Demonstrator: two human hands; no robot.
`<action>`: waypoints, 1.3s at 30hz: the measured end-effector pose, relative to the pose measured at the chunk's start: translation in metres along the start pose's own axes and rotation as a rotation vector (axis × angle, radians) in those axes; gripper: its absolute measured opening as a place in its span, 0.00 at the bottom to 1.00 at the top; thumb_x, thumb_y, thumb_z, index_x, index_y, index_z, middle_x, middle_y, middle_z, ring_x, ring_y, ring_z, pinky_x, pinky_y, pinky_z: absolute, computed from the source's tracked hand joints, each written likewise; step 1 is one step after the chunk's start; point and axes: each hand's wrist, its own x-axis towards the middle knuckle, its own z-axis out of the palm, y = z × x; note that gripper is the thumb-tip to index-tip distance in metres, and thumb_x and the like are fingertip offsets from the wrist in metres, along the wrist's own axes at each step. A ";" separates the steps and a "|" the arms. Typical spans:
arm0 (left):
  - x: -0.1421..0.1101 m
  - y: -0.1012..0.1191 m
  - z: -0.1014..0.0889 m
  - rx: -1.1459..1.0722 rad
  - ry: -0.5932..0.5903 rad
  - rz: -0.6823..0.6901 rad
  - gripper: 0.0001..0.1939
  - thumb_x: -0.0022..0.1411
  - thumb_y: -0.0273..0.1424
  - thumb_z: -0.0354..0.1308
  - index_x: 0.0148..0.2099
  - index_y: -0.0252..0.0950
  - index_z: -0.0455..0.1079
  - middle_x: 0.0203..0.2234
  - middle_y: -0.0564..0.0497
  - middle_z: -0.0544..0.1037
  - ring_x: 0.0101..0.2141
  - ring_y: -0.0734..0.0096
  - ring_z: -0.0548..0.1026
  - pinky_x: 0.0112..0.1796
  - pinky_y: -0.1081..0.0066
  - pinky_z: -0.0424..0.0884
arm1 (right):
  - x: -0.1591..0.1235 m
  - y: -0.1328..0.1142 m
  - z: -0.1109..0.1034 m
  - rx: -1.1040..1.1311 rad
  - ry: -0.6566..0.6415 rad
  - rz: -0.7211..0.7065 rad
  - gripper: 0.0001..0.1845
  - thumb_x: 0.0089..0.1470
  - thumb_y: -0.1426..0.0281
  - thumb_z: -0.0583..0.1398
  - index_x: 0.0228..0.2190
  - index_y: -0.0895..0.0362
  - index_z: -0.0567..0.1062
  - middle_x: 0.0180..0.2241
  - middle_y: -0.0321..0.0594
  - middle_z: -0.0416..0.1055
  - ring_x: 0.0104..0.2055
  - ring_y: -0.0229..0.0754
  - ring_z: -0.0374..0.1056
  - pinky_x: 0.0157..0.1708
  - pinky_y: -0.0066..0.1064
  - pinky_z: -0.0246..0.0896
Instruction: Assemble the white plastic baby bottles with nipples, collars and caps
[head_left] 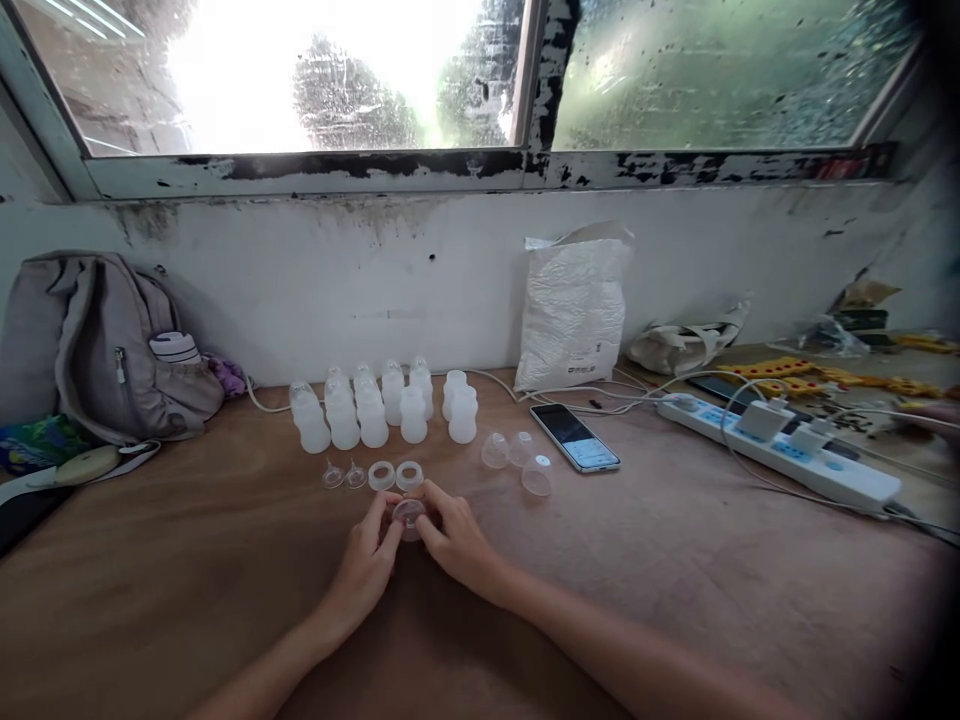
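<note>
Close to the table's front, my left hand (373, 545) and my right hand (455, 540) pinch a clear, round baby-bottle part (409, 514) between them. Fingers cover its sides, so I cannot tell whether it is a cap or a nipple set in a ring. Just beyond lie two white collar rings (381, 475), and left of these stand two clear nipples (333, 475). Farther back are several white baby bottles (373, 425), many topped with clear caps. A couple at the right of the group (463, 415) look uncapped. To the right sit three clear dome caps (536, 478).
A phone (576, 437) lies right of the caps, with a white padded bag (574, 310) against the wall behind. A power strip (780, 455) with chargers and cables spans the right. A grey backpack (97, 340) stands at left.
</note>
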 end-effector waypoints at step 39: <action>0.034 0.007 0.021 -0.176 -0.075 -0.129 0.08 0.58 0.36 0.48 0.36 0.36 0.61 0.22 0.56 0.66 0.18 0.81 0.62 0.17 0.81 0.58 | 0.016 0.020 -0.023 0.400 -0.118 0.278 0.07 0.52 0.71 0.52 0.36 0.55 0.63 0.25 0.32 0.63 0.23 0.31 0.58 0.23 0.22 0.56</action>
